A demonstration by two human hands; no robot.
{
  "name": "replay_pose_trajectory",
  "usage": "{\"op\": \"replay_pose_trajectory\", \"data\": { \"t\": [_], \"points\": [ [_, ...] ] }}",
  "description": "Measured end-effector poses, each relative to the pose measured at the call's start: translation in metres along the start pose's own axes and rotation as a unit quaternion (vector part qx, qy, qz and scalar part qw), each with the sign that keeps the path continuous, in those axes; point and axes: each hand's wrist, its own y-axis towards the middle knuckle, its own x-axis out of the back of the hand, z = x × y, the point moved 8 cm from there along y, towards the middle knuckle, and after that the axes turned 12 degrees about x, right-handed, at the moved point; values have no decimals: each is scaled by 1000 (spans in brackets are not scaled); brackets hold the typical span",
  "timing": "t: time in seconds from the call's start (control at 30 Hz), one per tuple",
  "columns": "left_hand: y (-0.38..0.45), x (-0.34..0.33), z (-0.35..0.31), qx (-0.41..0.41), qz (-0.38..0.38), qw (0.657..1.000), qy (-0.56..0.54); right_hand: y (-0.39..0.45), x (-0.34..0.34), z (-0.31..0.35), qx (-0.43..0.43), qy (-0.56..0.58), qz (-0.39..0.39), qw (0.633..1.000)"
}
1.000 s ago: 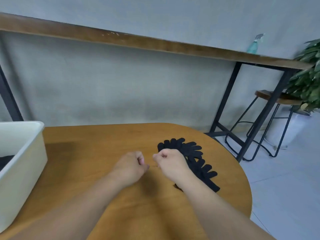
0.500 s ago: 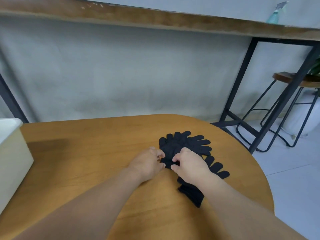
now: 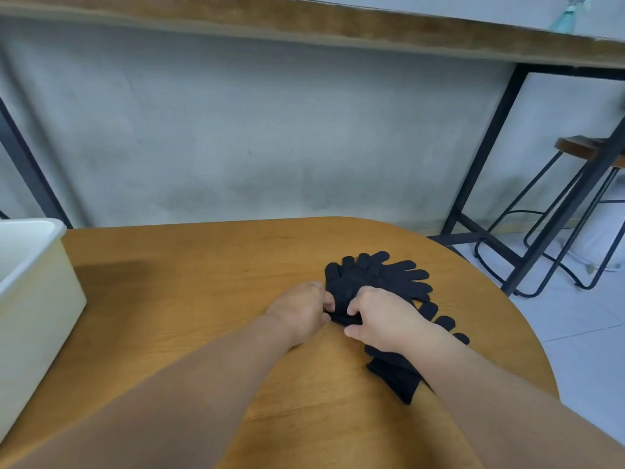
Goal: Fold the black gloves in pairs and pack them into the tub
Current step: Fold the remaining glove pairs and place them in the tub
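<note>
Gloves (image 3: pixel 378 277) pinched at the cuff end by both my hands.
Left hand (image 3: pixel 299 311) and right hand (image 3: pixel 385 319) grip them; fingers point away from me, tub (image 3: pixel 44 299) far left.

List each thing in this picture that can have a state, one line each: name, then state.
left hand: pinching the top glove's cuff
right hand: gripping the same cuff
top glove: flat on the pile, fingers pointing away
black gloves pile: unfolded, fanned on the table
tub: open, at the table's left edge
</note>
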Motion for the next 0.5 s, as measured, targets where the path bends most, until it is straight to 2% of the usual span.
{"op": "replay_pose_trajectory", "data": {
  "t": [0.13,0.27,0.33,0.4,0.5],
  "points": [
    [-1,2,1,6,-12,999,-33,-2,0,8,-4,-64,-28,998],
    [-7,28,16,57,-56,981,-175,-4,24,5,-60,122,-122,983],
    [-14,43,29,90,-50,958,-269,-1,37,9,-81,227,-137,961],
    [-22,58,38,88,-46,935,-339,7,47,19,-89,308,-135,937],
    [-37,86,55,83,-86,930,-347,20,65,40,-81,371,-139,915]
  ]
}}
